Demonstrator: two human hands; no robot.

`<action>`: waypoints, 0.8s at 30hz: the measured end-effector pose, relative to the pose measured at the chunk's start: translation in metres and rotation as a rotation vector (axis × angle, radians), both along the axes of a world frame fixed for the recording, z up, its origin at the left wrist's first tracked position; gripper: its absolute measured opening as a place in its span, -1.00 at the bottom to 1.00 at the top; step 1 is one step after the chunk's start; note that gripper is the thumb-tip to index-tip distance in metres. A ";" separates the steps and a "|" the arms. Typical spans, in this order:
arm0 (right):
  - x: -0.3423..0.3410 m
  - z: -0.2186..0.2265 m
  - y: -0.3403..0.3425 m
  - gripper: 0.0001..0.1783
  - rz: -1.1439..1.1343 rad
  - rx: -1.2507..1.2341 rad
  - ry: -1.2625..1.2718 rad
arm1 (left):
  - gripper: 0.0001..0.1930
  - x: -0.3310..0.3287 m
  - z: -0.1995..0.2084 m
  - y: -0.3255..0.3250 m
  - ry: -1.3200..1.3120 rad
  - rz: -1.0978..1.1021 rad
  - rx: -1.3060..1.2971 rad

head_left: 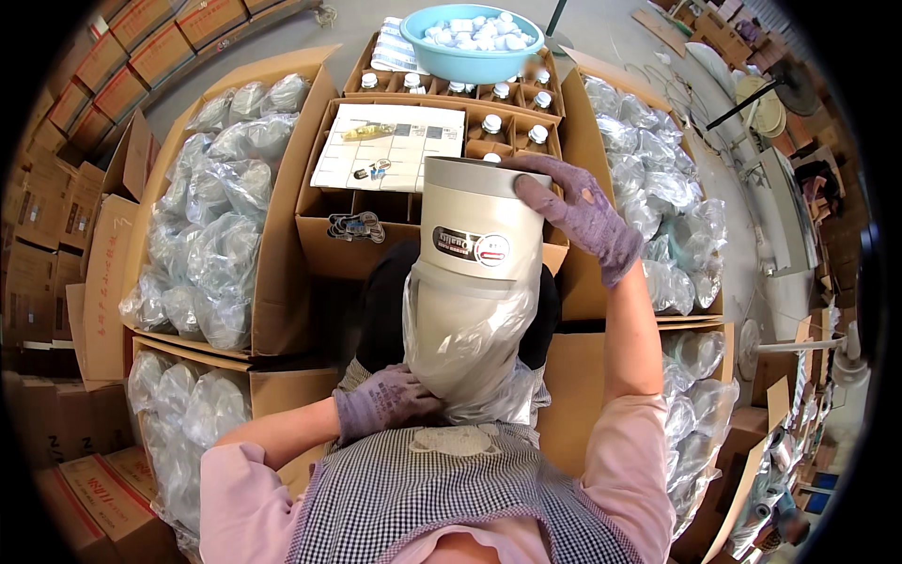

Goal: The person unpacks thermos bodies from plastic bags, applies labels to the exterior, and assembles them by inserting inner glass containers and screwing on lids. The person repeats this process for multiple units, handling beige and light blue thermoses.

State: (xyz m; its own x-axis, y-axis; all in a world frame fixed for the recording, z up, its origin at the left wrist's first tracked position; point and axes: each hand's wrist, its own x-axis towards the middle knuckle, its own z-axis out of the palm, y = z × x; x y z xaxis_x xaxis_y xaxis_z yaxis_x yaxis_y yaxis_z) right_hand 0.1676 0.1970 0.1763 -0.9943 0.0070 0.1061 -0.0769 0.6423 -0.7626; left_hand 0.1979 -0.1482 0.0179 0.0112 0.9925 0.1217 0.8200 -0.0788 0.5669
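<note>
Cartons (282,273) around, beige cylinder (474,273), long axis fore-aft, rim (470,177) forward, right hand (587,216) gripping it, left hand (387,402), grip unclear

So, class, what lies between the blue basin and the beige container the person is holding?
In the head view, white-capped bottles standing in divided cardboard boxes fill the stretch between basin and container.

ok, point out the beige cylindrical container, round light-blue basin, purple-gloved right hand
Beige cylindrical container (465,274): head view, side wall, near mid-height.
Round light-blue basin (470,67): head view, front outer wall.
Purple-gloved right hand (586,214): head view, between knuckles and wrist.
</note>
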 end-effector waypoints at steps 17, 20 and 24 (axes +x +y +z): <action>0.024 0.000 -0.006 -0.26 -0.252 -0.094 -0.024 | -0.66 -0.221 0.040 0.038 -0.066 0.698 0.120; 0.025 -0.012 -0.008 -0.45 -0.331 -0.199 0.102 | -0.48 -0.332 -0.028 0.104 0.396 0.910 -0.089; 0.023 -0.026 -0.005 -0.47 -0.359 -0.163 0.289 | -0.46 -0.400 -0.078 0.152 0.650 0.911 -0.382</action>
